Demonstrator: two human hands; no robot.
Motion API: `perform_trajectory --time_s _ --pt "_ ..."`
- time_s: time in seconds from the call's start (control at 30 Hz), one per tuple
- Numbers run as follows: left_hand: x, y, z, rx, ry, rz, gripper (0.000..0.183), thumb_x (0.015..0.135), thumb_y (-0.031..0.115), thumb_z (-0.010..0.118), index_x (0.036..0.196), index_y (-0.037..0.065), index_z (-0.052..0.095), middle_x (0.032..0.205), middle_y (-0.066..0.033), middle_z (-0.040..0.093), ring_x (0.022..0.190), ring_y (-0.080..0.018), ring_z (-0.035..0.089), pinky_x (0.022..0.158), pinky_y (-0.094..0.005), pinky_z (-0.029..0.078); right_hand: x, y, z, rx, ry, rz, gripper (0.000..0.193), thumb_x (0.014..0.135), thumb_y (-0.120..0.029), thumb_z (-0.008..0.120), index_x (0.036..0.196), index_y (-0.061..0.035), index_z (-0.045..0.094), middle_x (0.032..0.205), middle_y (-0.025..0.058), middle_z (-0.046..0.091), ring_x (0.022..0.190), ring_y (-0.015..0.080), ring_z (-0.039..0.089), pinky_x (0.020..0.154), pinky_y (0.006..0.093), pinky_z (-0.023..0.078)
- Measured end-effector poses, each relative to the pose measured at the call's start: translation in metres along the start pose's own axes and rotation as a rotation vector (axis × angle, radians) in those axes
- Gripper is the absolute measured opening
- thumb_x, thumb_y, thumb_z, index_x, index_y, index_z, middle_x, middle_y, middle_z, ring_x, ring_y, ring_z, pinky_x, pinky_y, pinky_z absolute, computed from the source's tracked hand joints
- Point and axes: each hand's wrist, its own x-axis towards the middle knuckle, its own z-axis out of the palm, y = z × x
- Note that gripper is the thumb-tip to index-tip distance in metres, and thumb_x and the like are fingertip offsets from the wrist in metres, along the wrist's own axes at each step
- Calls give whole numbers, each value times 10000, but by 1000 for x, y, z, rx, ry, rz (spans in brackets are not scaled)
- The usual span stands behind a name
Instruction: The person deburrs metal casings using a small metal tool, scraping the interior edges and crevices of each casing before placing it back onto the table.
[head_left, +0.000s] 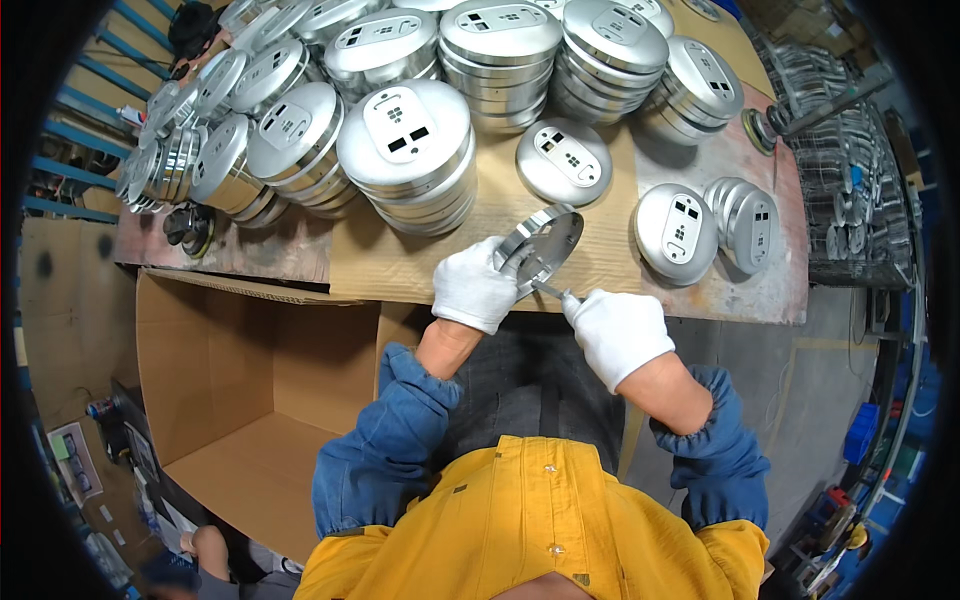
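Note:
My left hand (470,287), in a white glove, grips a round silver metal cover (560,245) by its edge. The cover is tilted over the table's front edge, with its hollow inside and cut-outs showing. My right hand (622,335), also gloved, is closed around a slim metal hand tool (548,289); its exact kind is hard to make out. The tool's tip meets the lower rim of the cover. Just beyond lies a single silver cover (565,162), face up, with rectangular openings and small holes. Another cover (677,235) rests to the right, beside a short leaning stack (757,232).
Tall stacks of covers (408,135) fill the back and left of the cardboard-topped table (400,268). An open cardboard box (215,340) stands at front left. More metal parts (850,170) are piled at far right. Another person's arm (210,550) shows at lower left.

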Motion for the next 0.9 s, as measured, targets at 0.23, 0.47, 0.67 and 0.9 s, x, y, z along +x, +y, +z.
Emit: perform_trajectory --time_s 0.23,0.47,0.67,0.9 --pt "2 -11 2 -67 -44 65 167 782 216 717 809 57 675 688 -158 632 620 -341 618 560 -378 487 16 8 -9 -45 -67 -138 196 814 -84 533 977 -19 622 731 132 621 628 284 637 521 383 489" --pt "8 -19 2 -149 -100 -104 160 798 110 707 877 -25 675 758 -170 679 634 -245 667 581 -314 495 -6 0 26 78 -47 25 335 812 -116 532 1127 -19 594 751 121 593 619 261 636 523 382 500" --pt "2 -19 6 -296 -80 -227 209 824 113 690 962 -42 662 778 -148 696 628 -143 635 619 -292 494 -27 7 115 6 208 63 462 814 -146 550 1275 -143 518 766 84 564 542 231 608 411 357 456" --pt "-17 -32 6 -413 12 -208 209 835 143 696 953 -27 663 800 -131 695 675 -163 636 646 -291 494 -26 15 64 258 177 152 371 874 -203 545 1242 -240 536 792 77 593 614 281 620 542 398 496"
